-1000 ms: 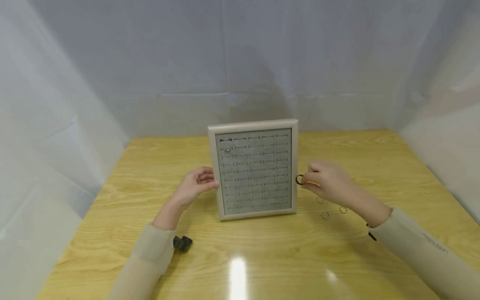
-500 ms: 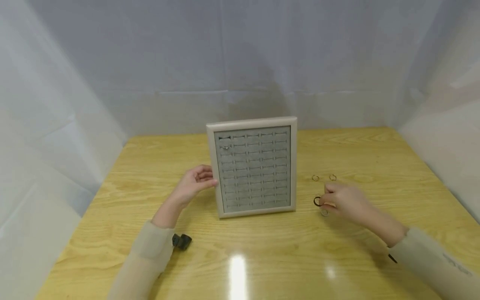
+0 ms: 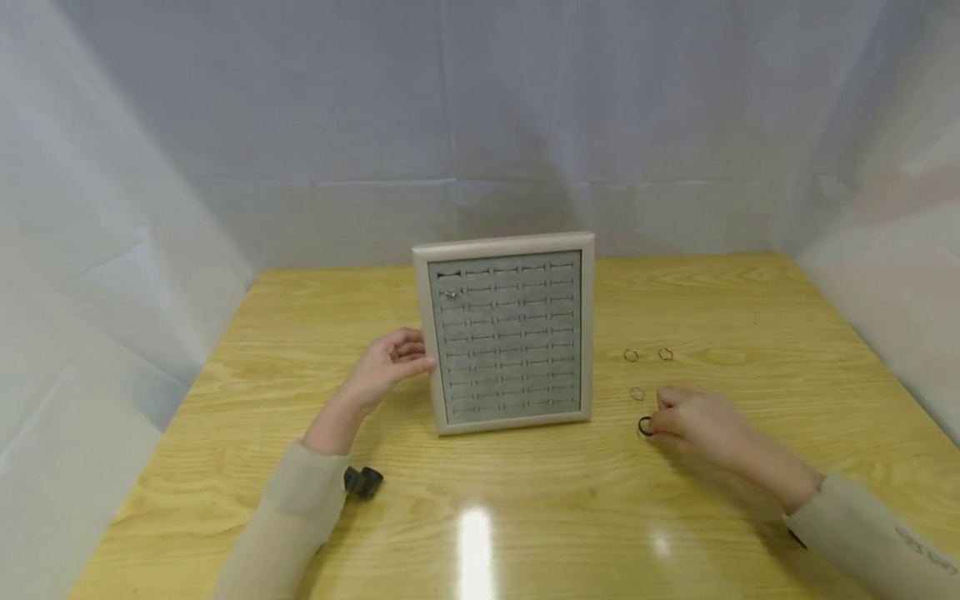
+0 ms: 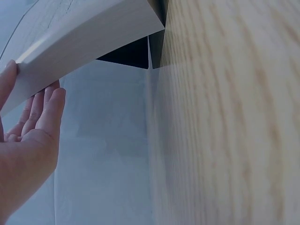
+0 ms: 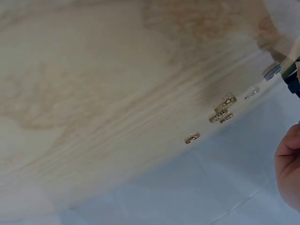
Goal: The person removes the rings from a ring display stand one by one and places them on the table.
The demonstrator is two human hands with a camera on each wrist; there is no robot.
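Pinching a dark metal ring [image 3: 645, 427] in its grip, right hand [image 3: 701, 422] lowers to the yellow wooden worktop [image 3: 525, 500]; left hand [image 3: 386, 367], fingers relaxed, steadies the upright grey-lined ring display board [image 3: 510, 333], two rings seated, three loose.

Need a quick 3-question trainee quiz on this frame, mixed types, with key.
1. True or false: the left hand lies flat on the table, away from the ring display board.
2. Multiple choice: the right hand pinches
A. a dark ring
B. a pen
C. the board's frame
3. Fill in: the board stands ____ on the table.

Key
1. False: its fingers touch the board's left edge.
2. A: at the table surface, right of the board, near the loose rings.
3. Upright.
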